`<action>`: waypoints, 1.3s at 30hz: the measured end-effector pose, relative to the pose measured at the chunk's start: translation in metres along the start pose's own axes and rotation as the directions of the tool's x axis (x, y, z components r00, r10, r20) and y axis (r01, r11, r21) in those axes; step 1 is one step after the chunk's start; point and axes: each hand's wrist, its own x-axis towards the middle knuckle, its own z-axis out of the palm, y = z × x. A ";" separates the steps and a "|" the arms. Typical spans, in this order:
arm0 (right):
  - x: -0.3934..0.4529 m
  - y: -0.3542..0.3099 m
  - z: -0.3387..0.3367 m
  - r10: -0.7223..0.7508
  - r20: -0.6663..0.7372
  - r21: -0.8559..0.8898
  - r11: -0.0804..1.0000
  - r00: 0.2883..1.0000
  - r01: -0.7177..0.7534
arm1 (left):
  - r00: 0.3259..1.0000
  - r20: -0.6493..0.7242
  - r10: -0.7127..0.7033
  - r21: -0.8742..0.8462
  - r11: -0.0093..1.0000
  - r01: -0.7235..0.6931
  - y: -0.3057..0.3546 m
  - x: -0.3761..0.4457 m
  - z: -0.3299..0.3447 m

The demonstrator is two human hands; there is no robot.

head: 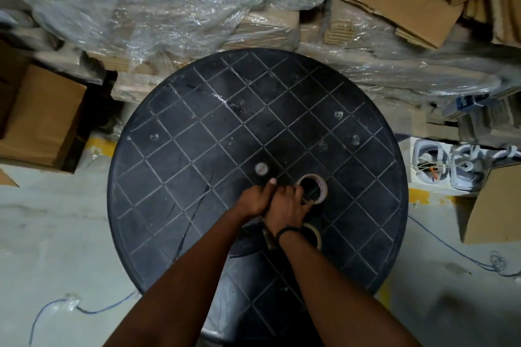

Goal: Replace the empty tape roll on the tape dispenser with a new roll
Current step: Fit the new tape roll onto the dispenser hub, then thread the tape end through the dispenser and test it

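Note:
On the round black table (197,127), a tape roll (318,181) with a pale rim lies flat just past my hands. My right hand (287,205) curls its fingers over the roll's near edge. My left hand (253,200) is pressed against the right one, fingers closed and thumb up, over a dark object mostly hidden beneath both hands. A brownish part of the tape dispenser (268,238) shows under my right wrist. A second roll (315,232) peeks out to the right of that wrist. A small round cap-like piece (261,168) sits just beyond my left hand.
Plastic-wrapped stacks (174,8) and cardboard boxes (400,0) crowd the far side. A box (42,118) stands on the left and another (496,205) on the right, beside a white tray of parts (439,166). Blue cords (451,245) trail over the concrete floor.

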 end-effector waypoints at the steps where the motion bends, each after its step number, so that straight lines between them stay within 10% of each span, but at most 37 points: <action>1: 0.004 -0.001 0.003 0.013 0.007 0.000 1.000 1.000 -0.013 | 1.000 -0.001 0.007 0.011 1.000 -0.007 -0.001 0.001 0.002; 10: 0.003 0.003 0.022 0.109 -0.116 0.129 0.987 0.987 -0.093 | 0.986 -0.104 0.133 0.115 0.986 -0.121 -0.011 0.008 0.012; 24: -0.053 0.057 0.019 -0.176 -0.218 0.565 0.779 0.960 0.271 | 0.999 0.034 0.006 -0.556 0.831 0.014 -0.024 -0.070 0.016; 33: -0.092 0.130 -0.026 -0.275 -0.145 0.724 0.626 0.951 0.291 | 0.990 -0.015 0.141 -0.366 0.920 -0.136 0.013 -0.143 0.070; 39: -0.104 0.177 -0.045 -0.248 -0.168 0.696 0.656 0.954 0.293 | 0.943 -0.039 0.329 0.139 0.937 -0.321 0.050 -0.151 0.097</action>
